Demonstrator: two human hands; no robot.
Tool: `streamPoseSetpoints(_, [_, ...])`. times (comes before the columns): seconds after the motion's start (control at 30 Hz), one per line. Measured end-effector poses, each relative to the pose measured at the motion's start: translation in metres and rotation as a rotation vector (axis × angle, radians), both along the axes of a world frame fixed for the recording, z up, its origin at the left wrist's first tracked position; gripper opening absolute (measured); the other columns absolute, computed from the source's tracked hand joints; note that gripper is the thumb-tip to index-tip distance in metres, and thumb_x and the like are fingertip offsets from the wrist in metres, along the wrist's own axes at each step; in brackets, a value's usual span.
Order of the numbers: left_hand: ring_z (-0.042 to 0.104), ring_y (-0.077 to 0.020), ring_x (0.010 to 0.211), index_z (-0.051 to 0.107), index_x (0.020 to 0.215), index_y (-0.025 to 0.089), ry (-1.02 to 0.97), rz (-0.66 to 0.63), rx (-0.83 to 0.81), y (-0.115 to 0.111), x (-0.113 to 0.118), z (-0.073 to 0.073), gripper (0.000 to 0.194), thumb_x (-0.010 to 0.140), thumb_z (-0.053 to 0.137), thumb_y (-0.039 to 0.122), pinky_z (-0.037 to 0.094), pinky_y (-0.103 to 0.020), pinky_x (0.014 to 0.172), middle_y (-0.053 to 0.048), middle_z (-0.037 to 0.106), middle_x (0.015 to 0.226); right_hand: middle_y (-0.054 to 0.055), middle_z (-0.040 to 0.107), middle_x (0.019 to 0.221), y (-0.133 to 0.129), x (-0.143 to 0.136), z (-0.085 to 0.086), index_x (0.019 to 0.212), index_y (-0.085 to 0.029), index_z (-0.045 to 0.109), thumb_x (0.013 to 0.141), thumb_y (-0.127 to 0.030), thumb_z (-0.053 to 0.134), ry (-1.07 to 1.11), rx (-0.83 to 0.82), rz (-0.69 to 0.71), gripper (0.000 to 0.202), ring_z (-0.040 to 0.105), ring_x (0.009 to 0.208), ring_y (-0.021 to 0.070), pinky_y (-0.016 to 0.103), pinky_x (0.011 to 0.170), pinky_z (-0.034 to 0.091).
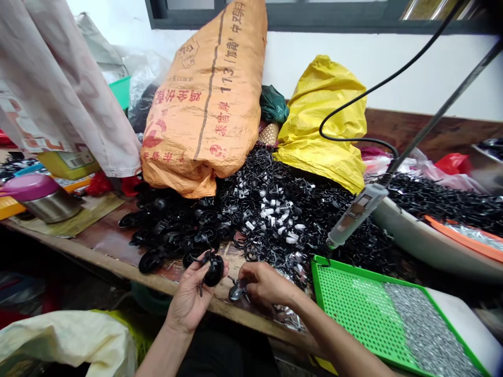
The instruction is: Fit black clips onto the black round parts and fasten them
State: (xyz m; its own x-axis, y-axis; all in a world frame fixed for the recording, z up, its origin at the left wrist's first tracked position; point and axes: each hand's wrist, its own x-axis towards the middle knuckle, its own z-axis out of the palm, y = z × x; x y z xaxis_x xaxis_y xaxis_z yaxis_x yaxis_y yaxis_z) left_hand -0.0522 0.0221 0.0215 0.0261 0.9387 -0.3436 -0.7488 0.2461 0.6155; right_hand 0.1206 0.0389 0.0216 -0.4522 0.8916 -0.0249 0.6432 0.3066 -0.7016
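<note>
Near the bench's front edge, my left hand [189, 298] is closed around a round black plastic part [214, 270] that has thin black prongs sticking out. To its right, my right hand [265, 283] has its fingers curled down and pressed together at the bench top; what they pinch, if anything, is hidden. Just left of those fingertips is a small, shiny dark round piece [236, 293]. More round black parts [168, 230] are heaped behind my left hand. Beyond my right hand spreads a pile of small black pieces [251, 235] mixed with white pieces [275, 212].
A grey electric screwdriver [357, 212] hangs at the right from a rod, above a green tray [353, 309] of small metal screws. Behind stand an orange sack [208, 99] and a yellow bag [326, 120]. A steel cup [43, 199] with a purple lid stands left.
</note>
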Motion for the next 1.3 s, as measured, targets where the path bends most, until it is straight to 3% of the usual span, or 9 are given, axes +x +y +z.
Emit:
streamPoseSetpoints(0.2, [0.063, -0.0168, 0.07, 0.06, 0.081, 0.014, 0.091, -0.044, -0.011, -0.003, -0.004, -0.001, 0.023, 0.061, 0.06, 0.004, 0.051, -0.027, 0.066, -0.004, 0.067, 0.075, -0.004, 0.052, 0.057, 0.02, 0.015, 0.001, 0.069, -0.016, 0.057, 0.054, 0.001, 0.039, -0.079, 0.066, 0.008, 0.028, 0.045, 0.055, 0.0088, 0.016, 0.051, 0.03])
streamPoseSetpoints(0.33, [0.06, -0.012, 0.07, 0.061, 0.086, 0.013, 0.158, -0.126, 0.012, -0.004, 0.003, -0.004, 0.026, 0.06, 0.063, 0.008, 0.046, -0.019, 0.067, -0.004, 0.067, 0.079, -0.002, 0.058, 0.067, 0.013, 0.013, 0.003, 0.07, -0.016, 0.059, 0.056, 0.003, 0.042, -0.117, 0.078, 0.141, 0.029, 0.051, 0.065, 0.0095, 0.016, 0.059, 0.034])
streamPoseSetpoints(0.47, [0.058, -0.012, 0.072, 0.061, 0.087, 0.012, 0.197, -0.152, 0.055, -0.004, 0.005, -0.007, 0.025, 0.062, 0.063, 0.011, 0.044, -0.021, 0.07, -0.005, 0.066, 0.082, 0.001, 0.058, 0.074, 0.002, 0.009, 0.008, 0.072, -0.016, 0.057, 0.063, 0.002, 0.04, -0.182, 0.146, 0.14, 0.027, 0.05, 0.071, 0.0115, 0.019, 0.062, 0.034])
streamPoseSetpoints(0.63, [0.057, -0.0113, 0.072, 0.061, 0.088, 0.012, 0.237, -0.165, 0.087, -0.005, 0.005, -0.008, 0.024, 0.064, 0.061, 0.011, 0.042, -0.021, 0.069, -0.005, 0.066, 0.081, 0.006, 0.055, 0.085, -0.016, 0.006, 0.008, 0.082, -0.018, 0.054, 0.073, -0.017, 0.048, -0.312, 0.261, -0.005, 0.011, 0.045, 0.082, 0.019, 0.029, 0.068, 0.031])
streamPoseSetpoints(0.77, [0.055, -0.0102, 0.069, 0.061, 0.085, 0.012, 0.245, -0.172, 0.098, -0.006, 0.013, -0.005, 0.022, 0.063, 0.061, 0.01, 0.042, -0.02, 0.067, -0.003, 0.065, 0.077, 0.005, 0.056, 0.081, -0.028, -0.004, -0.005, 0.079, -0.019, 0.052, 0.062, -0.035, 0.061, -0.489, 0.382, -0.067, 0.025, 0.044, 0.078, 0.0216, 0.033, 0.065, 0.03])
streamPoseSetpoints(0.9, [0.055, -0.0114, 0.068, 0.06, 0.086, 0.012, 0.255, -0.194, 0.099, -0.008, 0.018, -0.004, 0.023, 0.063, 0.061, 0.01, 0.041, -0.023, 0.068, -0.003, 0.063, 0.073, 0.005, 0.056, 0.079, -0.029, 0.001, -0.011, 0.076, -0.019, 0.052, 0.062, -0.022, 0.058, -0.38, 0.439, -0.202, 0.016, 0.046, 0.078, 0.0216, 0.034, 0.066, 0.033])
streamPoseSetpoints(1.03, [0.055, -0.012, 0.067, 0.061, 0.085, 0.013, 0.272, -0.224, 0.109, -0.01, 0.021, -0.003, 0.022, 0.063, 0.06, 0.01, 0.041, -0.024, 0.068, -0.003, 0.064, 0.074, 0.006, 0.056, 0.089, -0.033, 0.016, 0.0, 0.094, -0.017, 0.047, 0.064, -0.019, 0.053, -0.015, 0.465, -0.381, 0.03, 0.05, 0.083, 0.0202, 0.033, 0.071, 0.039])
streamPoseSetpoints(1.13, [0.055, -0.0121, 0.068, 0.062, 0.082, 0.013, 0.296, -0.236, 0.115, -0.011, 0.026, -0.001, 0.021, 0.061, 0.062, 0.009, 0.041, -0.022, 0.067, -0.003, 0.065, 0.075, 0.006, 0.054, 0.097, -0.042, 0.019, 0.008, 0.104, -0.019, 0.042, 0.066, -0.019, 0.054, 0.123, 0.459, -0.266, 0.04, 0.049, 0.09, 0.0196, 0.033, 0.076, 0.041])
streamPoseSetpoints(1.3, [0.055, -0.0159, 0.075, 0.064, 0.084, 0.013, 0.331, -0.322, 0.218, -0.014, 0.039, 0.001, 0.022, 0.062, 0.062, 0.011, 0.04, -0.026, 0.073, -0.005, 0.066, 0.078, 0.008, 0.054, 0.1, -0.049, 0.013, 0.009, 0.11, -0.018, 0.039, 0.066, -0.016, 0.055, 0.04, 0.598, -0.094, 0.047, 0.045, 0.097, 0.0228, 0.039, 0.08, 0.037])
